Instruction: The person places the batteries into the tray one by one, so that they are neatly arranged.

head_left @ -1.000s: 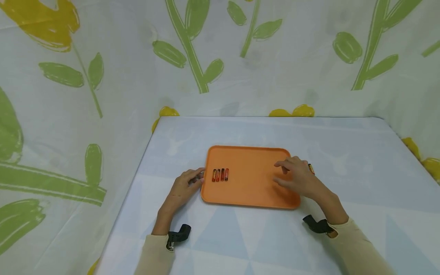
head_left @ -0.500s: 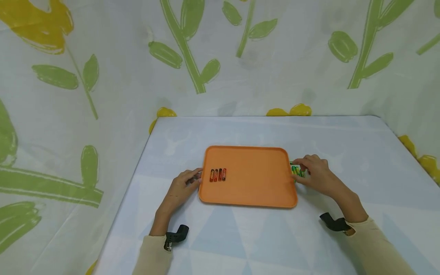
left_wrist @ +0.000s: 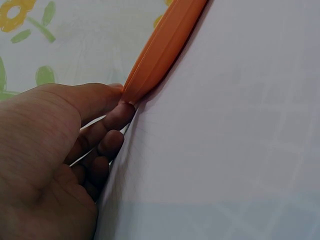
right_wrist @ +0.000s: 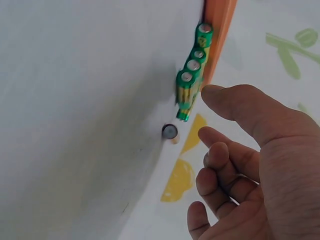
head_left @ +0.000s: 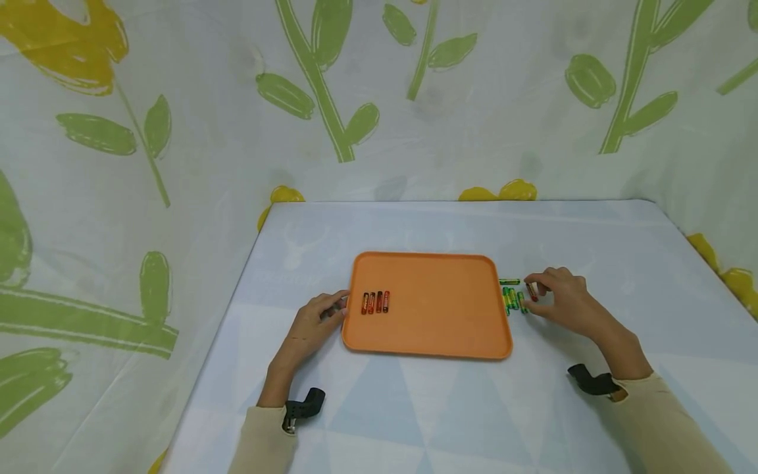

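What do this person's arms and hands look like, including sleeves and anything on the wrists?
The left sleeve and right sleeve are plain beige. A black, bent left wrist piece sits by its cuff, with a similar right wrist piece on the other arm. The left grip and right grip are bare hands without gloves. No cables show.
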Motion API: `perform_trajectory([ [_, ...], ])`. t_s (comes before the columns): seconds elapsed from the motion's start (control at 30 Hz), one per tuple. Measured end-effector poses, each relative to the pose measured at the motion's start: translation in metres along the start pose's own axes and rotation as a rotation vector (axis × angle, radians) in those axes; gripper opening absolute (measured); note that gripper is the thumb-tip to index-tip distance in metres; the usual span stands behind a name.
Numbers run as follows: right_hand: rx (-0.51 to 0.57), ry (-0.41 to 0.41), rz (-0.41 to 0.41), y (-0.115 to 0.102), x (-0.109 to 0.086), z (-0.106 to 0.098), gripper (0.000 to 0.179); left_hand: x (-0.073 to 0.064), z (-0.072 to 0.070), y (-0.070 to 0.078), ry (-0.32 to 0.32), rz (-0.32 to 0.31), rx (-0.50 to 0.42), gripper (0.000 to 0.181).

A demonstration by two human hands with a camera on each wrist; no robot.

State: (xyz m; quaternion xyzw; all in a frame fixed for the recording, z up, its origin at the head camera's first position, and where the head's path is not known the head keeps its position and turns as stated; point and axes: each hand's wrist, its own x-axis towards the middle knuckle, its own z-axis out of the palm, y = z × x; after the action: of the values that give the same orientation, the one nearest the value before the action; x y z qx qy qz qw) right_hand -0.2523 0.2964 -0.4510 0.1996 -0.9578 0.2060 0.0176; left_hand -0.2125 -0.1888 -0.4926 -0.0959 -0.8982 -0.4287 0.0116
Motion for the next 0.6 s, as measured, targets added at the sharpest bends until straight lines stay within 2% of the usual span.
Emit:
perform_trajectory([
  [0.27, -0.057, -0.008, 0.004, 0.009, 0.001, -0.001, 0.034, 0.000, 0.000, -0.001, -0.003, -0.009, -0.010, 0.040],
  [0.6, -0.088, -0.068, 0.018, 0.014, 0.009, -0.003, 0.039, 0.001, 0.000, -0.002, -0.007, -0.010, -0.026, 0.041],
])
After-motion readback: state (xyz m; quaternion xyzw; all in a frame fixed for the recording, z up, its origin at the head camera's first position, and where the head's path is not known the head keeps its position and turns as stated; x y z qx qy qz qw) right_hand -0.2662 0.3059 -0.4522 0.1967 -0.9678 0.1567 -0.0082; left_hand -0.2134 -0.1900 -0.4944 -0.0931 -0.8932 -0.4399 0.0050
